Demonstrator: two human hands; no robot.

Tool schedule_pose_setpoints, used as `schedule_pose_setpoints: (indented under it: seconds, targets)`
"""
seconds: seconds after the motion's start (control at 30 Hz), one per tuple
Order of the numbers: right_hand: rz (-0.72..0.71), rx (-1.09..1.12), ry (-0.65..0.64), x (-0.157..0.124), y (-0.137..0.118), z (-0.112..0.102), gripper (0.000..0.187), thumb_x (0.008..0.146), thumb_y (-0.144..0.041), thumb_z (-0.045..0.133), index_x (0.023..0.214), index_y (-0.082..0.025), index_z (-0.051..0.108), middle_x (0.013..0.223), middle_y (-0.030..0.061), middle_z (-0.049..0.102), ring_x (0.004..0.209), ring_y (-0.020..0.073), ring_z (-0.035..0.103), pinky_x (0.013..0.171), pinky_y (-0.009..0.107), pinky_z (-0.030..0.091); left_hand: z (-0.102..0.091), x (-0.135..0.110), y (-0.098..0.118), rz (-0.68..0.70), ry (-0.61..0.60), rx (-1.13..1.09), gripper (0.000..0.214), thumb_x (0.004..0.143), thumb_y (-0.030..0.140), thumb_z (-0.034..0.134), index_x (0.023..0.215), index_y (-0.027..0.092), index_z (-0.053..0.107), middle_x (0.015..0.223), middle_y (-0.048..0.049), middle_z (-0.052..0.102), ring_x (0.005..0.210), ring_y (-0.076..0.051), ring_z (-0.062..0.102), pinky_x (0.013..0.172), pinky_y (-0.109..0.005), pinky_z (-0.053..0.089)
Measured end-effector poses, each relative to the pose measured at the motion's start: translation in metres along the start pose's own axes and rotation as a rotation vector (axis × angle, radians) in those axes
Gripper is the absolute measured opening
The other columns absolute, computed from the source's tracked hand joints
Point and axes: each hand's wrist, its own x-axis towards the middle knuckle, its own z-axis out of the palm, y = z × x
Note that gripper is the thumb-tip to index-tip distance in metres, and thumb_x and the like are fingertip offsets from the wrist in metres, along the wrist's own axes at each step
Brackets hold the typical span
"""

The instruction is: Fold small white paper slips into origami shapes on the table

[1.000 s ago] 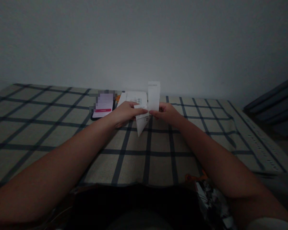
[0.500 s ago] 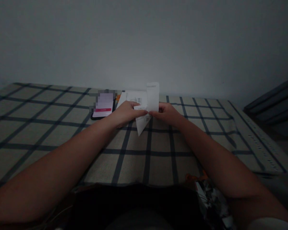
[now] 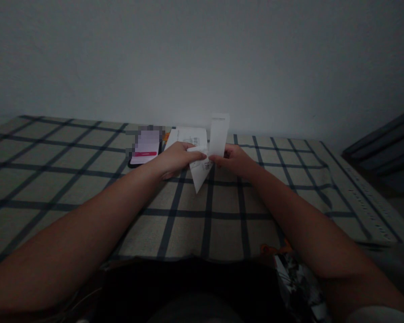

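Between my two hands is a folded sheet of white paper [image 3: 218, 135] with some dark print. One strip of it stands up on the right, and a pointed corner hangs down below. My left hand [image 3: 182, 156] pinches its left part between thumb and fingers. On the other side, my right hand [image 3: 235, 159] grips the paper near the foot of the upright strip, thumb in front. Both thumb tips nearly meet at the middle fold. Behind my left hand lies a white printed sheet or booklet [image 3: 188, 133], partly covered by that hand.
A phone [image 3: 144, 150] with a lit, partly blurred screen lies left of my left hand. The checked cloth [image 3: 175, 224] covers the surface up to a pale wall [image 3: 202, 63]. Low on the right is a crumpled black-and-white item [image 3: 298, 282], and dark folded fabric [image 3: 387, 148] is at the right edge.
The upright strip has shifted slightly right and leans that way, opening a gap from the left part. The lower point has dropped a little. Both hands stay almost in place.
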Motion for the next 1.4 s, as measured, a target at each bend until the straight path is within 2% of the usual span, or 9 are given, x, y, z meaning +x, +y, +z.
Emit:
schedule_pose_setpoints:
  seconds: [0.17,0.43,0.63,0.77,0.87,1.1,1.4]
  targets:
    - [0.002,0.032,-0.012,0.0005,0.0009,-0.0020,0.040,0.075,-0.042,0.072,0.101,-0.012,0.068,0.101,0.0105,0.072,0.088,0.0187,0.065,0.078,0.034,0.054,-0.0005,0.0012,-0.0005,-0.024,0.003,-0.026,0.026,0.065,0.027,0.075,0.086,0.014,0.070,0.084,-0.0099,0.073,0.070,-0.019,0.065,0.061,-0.027,0.046]
    - [0.036,-0.063,0.022,-0.0012,-0.0033,-0.0027,0.036,0.076,-0.039,0.070,0.099,-0.011,0.070,0.097,0.0100,0.074,0.085,0.0200,0.067,0.074,0.034,0.054,0.0013,-0.0040,0.0062,-0.037,0.012,0.093,0.027,0.064,0.036,0.078,0.083,0.017,0.073,0.070,-0.0053,0.069,0.056,-0.014,0.056,0.047,-0.023,0.036]
    - [0.010,-0.088,0.003,-0.0008,0.0006,-0.0018,0.034,0.075,-0.037,0.069,0.100,-0.012,0.070,0.100,0.0098,0.074,0.086,0.0207,0.068,0.078,0.037,0.054,-0.0026,-0.0024,0.0003,0.042,-0.011,0.204,0.031,0.066,0.036,0.075,0.090,0.016,0.075,0.081,-0.0076,0.073,0.063,-0.017,0.062,0.054,-0.025,0.043]
    - [0.016,-0.090,-0.006,-0.0001,0.0025,-0.0019,0.033,0.076,-0.036,0.068,0.100,-0.013,0.070,0.100,0.0099,0.074,0.086,0.0202,0.068,0.078,0.037,0.054,-0.0055,0.0006,-0.0026,0.074,0.019,0.319,0.035,0.066,0.038,0.075,0.092,0.015,0.076,0.077,-0.0076,0.073,0.066,-0.020,0.065,0.059,-0.027,0.046]
    - [0.012,-0.102,0.001,0.0002,0.0016,-0.0020,0.035,0.077,-0.039,0.068,0.099,-0.012,0.070,0.098,0.0100,0.074,0.084,0.0199,0.067,0.075,0.035,0.054,-0.0048,-0.0007,0.0004,0.099,0.066,0.352,0.037,0.064,0.039,0.077,0.093,0.015,0.076,0.084,-0.0085,0.074,0.074,-0.022,0.067,0.064,-0.028,0.048]
    - [0.021,-0.113,-0.003,0.0000,0.0009,-0.0033,0.034,0.076,-0.037,0.070,0.100,-0.013,0.070,0.100,0.0097,0.074,0.087,0.0203,0.068,0.077,0.035,0.054,-0.0007,-0.0037,0.0042,0.064,0.077,0.237,0.036,0.062,0.034,0.078,0.092,0.014,0.075,0.092,-0.0106,0.076,0.082,-0.025,0.069,0.069,-0.030,0.051]
    - [0.021,-0.125,-0.002,-0.0007,0.0037,-0.0029,0.034,0.077,-0.037,0.069,0.100,-0.012,0.070,0.099,0.0104,0.074,0.084,0.0204,0.068,0.075,0.035,0.054,-0.0022,-0.0007,0.0000,0.069,0.070,0.244,0.032,0.064,0.034,0.077,0.091,0.016,0.075,0.095,-0.0106,0.076,0.084,-0.025,0.069,0.072,-0.031,0.052]
